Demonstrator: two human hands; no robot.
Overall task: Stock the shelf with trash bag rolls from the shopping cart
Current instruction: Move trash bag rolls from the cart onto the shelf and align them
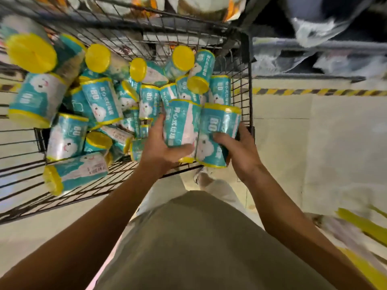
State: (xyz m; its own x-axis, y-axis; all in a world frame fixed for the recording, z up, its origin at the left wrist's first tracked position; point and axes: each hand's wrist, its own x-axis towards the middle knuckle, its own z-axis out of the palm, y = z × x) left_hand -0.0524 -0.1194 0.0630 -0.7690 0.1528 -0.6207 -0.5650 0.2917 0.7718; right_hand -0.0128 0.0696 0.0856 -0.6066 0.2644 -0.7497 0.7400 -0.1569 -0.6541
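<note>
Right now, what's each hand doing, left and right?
Left hand: grips a teal trash bag roll over the cart.
Right hand: grips the neighbouring roll.

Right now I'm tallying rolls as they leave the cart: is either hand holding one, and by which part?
Yes. The left hand grips one roll around its lower body; the right hand grips a second roll the same way.

I'm looking into a shop aisle. A black wire shopping cart (245, 65) holds many identical teal-and-yellow packaged rolls (100, 101), beside grey shelves of bagged goods (314, 45) and yellow-black floor tape (314, 92).
</note>
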